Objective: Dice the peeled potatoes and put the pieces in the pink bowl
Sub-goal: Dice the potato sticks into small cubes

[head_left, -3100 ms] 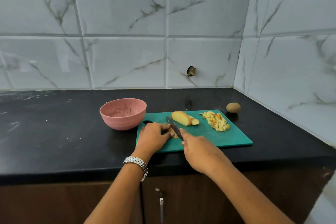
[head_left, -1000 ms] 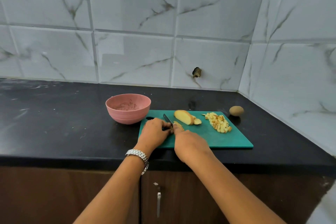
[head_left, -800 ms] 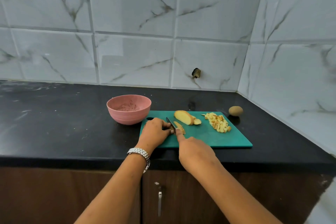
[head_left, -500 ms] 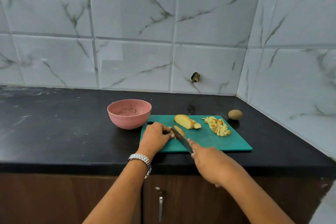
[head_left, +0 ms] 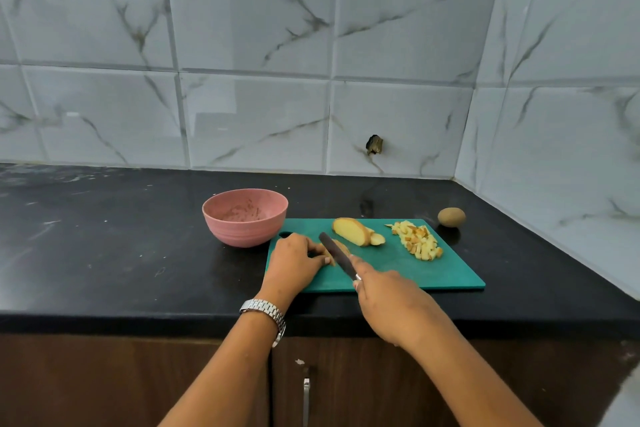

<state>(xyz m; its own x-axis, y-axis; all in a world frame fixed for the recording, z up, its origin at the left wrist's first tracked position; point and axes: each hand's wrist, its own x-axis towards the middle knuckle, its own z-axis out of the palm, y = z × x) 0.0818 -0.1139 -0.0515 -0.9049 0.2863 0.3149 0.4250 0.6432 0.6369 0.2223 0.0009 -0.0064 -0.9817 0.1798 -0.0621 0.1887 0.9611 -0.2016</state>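
Note:
On the green cutting board, my left hand holds down a potato slice with curled fingers. My right hand grips a knife whose blade lies across that slice, right beside my left fingertips. A larger peeled potato chunk with a thin slice beside it sits mid-board. A pile of diced potato lies on the board's right part. The pink bowl stands just left of the board; its inside shows only smears.
An unpeeled brown potato lies on the black counter behind the board's right corner. Tiled walls close the back and right side. The counter's front edge runs just below the board, with wooden cabinet doors underneath.
My right hand has drawn the knife back toward me through the slice and set the blade on it again. My left hand stays on the slice.

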